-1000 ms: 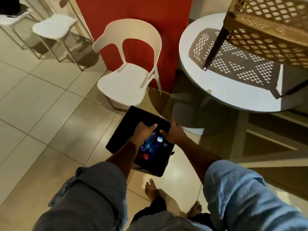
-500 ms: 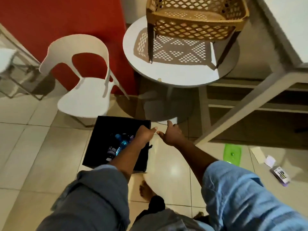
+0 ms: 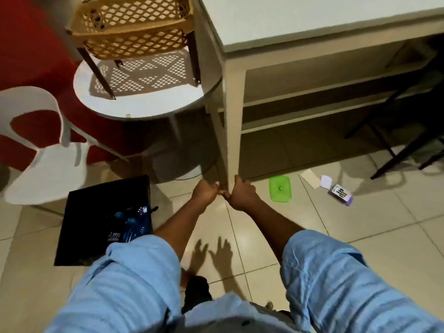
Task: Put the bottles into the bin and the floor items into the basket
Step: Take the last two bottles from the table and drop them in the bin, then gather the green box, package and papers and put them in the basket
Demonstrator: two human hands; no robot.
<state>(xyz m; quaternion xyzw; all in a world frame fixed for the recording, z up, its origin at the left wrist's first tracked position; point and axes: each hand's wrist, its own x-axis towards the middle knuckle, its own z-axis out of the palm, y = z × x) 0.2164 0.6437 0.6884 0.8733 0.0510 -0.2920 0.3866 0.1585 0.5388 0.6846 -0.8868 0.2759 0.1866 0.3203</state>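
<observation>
A black bin (image 3: 96,212) stands on the floor at lower left with several blue bottles (image 3: 131,223) inside. A tan lattice basket (image 3: 132,25) on dark legs sits on a round white table (image 3: 144,99). On the floor to the right lie a green lid (image 3: 280,188), a beige paper (image 3: 310,177), a white scrap (image 3: 326,181) and a small purple box (image 3: 341,194). My left hand (image 3: 205,192) and my right hand (image 3: 240,194) hover side by side, fingers curled, holding nothing, right of the bin and left of the lid.
A white chair (image 3: 45,169) stands left of the bin against a red wall. A beige table with a lower shelf (image 3: 230,116) has its leg just beyond my hands. Dark chair legs (image 3: 389,155) stand at far right. My bare feet are below.
Both hands left the bin's rim and moved right over the tiles. My view swung right, bringing the beige table and the floor items fully into sight.
</observation>
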